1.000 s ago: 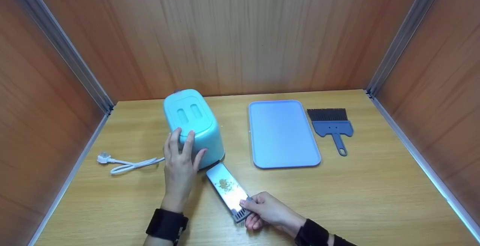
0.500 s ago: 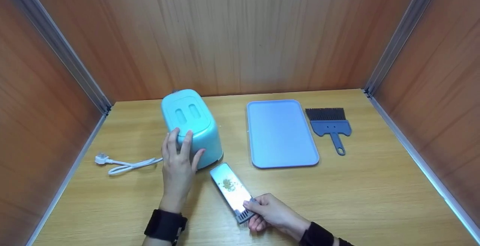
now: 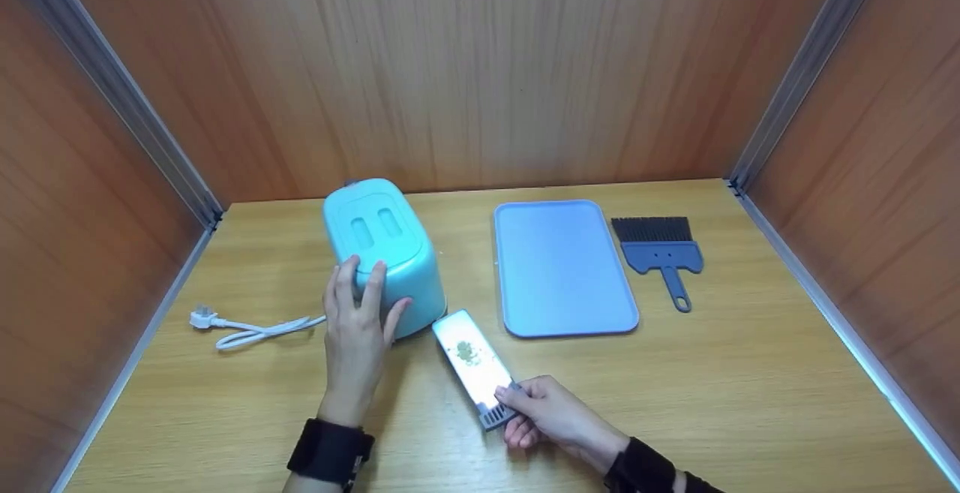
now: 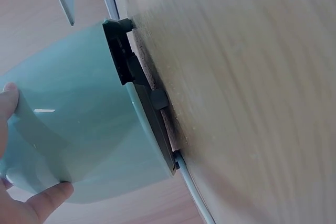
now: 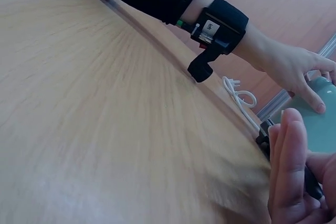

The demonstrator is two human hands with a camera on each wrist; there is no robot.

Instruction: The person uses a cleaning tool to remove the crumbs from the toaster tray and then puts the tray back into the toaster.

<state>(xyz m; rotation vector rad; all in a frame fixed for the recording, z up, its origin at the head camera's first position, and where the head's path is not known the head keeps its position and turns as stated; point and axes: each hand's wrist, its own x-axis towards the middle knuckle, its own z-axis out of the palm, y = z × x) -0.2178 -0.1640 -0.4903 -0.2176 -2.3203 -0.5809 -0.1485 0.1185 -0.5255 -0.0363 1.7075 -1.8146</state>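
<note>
Currently, the left hand [image 3: 356,339] is resting spread-fingered on the toaster [image 3: 409,264], gripping nothing, while the right hand [image 3: 553,412] is pinching the crumb tray [image 3: 484,380] by its slotted end, thumb on top. Just off the toaster at five o'clock, the crumb tray is bearing crumbs [image 3: 466,353] and pointing toward eleven. From the toaster, the blue tray [image 3: 566,272] is lying at three o'clock, the brush [image 3: 663,254] beyond it, and the cord [image 3: 259,332] is looping at eight.
</note>
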